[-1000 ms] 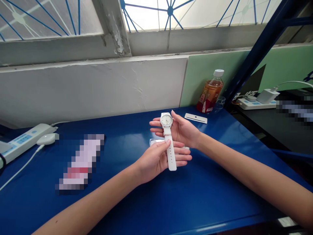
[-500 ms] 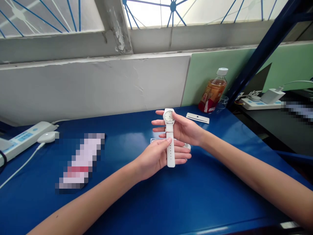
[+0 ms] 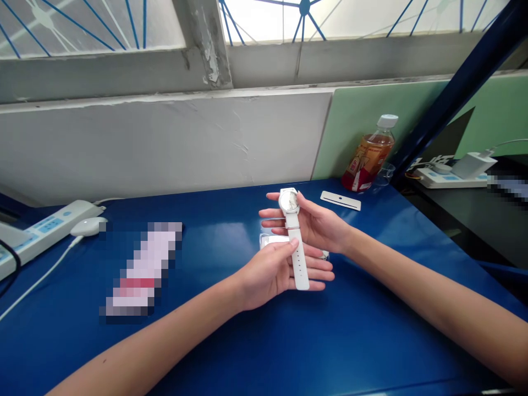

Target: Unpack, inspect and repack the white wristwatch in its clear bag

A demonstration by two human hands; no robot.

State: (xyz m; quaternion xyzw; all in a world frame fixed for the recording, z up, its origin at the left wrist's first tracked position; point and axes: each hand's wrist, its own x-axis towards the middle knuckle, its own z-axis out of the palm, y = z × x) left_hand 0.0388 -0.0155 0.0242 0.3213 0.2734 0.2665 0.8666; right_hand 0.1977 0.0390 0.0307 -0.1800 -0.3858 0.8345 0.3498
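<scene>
Watch (image 3: pixel 292 221), strap (image 3: pixel 300 269) in left grip (image 3: pixel 270 270), dial (image 3: pixel 289 202) beyond

L hand (image 3: pixel 276 272) palm-up; R hand (image 3: pixel 320 221) ditto, farther fwd

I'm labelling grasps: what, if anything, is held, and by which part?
A white, round-faced wristwatch: the left hand holds its white, punched strap, thumb on top; the right hand holds its round case, thumb at the rim, fingers behind.

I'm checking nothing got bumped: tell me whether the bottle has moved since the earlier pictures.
No. Against the green panel, the bottle keeps its place; only the view has shifted.
</scene>
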